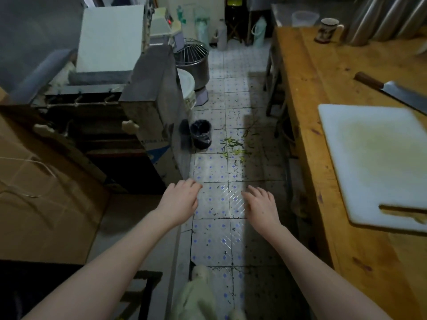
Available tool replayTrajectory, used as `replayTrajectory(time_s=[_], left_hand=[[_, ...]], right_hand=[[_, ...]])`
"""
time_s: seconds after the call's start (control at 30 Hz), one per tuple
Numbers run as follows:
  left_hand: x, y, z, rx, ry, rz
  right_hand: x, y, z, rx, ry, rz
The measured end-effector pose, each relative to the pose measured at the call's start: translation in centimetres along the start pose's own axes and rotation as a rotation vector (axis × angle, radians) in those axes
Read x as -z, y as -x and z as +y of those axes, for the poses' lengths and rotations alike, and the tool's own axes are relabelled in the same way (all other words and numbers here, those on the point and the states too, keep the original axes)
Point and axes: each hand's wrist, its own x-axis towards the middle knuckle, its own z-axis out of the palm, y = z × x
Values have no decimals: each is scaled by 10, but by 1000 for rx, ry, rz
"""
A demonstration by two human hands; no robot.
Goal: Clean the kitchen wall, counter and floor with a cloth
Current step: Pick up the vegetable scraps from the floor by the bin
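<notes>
Both hands, left hand (179,202) and right hand (262,207), hover empty over the floor (215,241), fingers (193,184) loosely spread; no cloth is plainly in view, so fetching one seems the first need. Farther on, green scraps (232,145) litter the tiles beside a black bin (201,135); the worktop (307,100) at right carries a cutting board (379,162) and knife (399,94).

No writing can be read. The blue-and-white label (159,153) on the metal machine (150,88) and the print on the mug (327,30) are too blurred.
</notes>
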Motion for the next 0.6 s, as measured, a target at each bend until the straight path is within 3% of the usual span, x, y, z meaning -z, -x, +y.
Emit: replayTrajectory(time_s=[0.33, 0.6], left_hand=[[7, -100, -71, -125, 22, -38], [8, -173, -84, -159, 28, -45]], right_hand=[[30, -72, -14, -229, 0, 52], [39, -147, 8, -254, 48, 77]])
